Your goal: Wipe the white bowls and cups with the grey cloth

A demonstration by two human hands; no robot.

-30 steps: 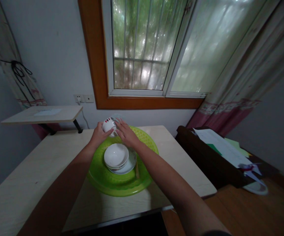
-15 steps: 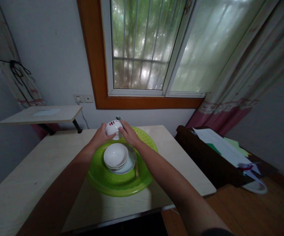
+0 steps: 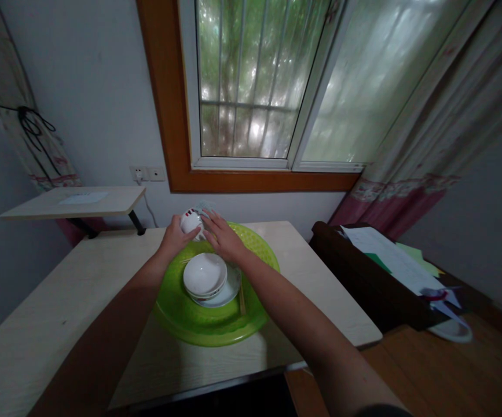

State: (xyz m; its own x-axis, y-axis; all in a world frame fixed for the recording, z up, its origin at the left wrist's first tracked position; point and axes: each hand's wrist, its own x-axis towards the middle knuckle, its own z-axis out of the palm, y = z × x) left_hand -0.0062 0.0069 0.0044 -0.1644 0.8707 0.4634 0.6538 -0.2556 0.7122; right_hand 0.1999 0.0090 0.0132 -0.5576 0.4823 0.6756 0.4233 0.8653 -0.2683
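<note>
My left hand (image 3: 173, 236) is closed around a small white bowl (image 3: 190, 221) with red and dark marks, held tilted above the far side of a green basin (image 3: 216, 339). My right hand (image 3: 222, 236) presses a pale grey-green cloth (image 3: 204, 206) against the bowl's right side; its fingers partly hide both. Inside the basin, nearer to me, sits a stack of white bowls (image 3: 205, 275) on a white plate (image 3: 232, 289). Beside the plate on the right lie wooden chopsticks (image 3: 242, 298).
The basin stands on a light wooden table (image 3: 81, 289). A small raised shelf (image 3: 120, 200) with a paper sheet is at the back left. Behind are a wall socket (image 3: 146, 174) and a barred window. To the right, papers (image 3: 385, 260) lie on a dark piece of furniture.
The bowl has tilted and shifted slightly left in my left hand. My right hand has moved a little left over its side, and more of the cloth shows behind the fingers.
</note>
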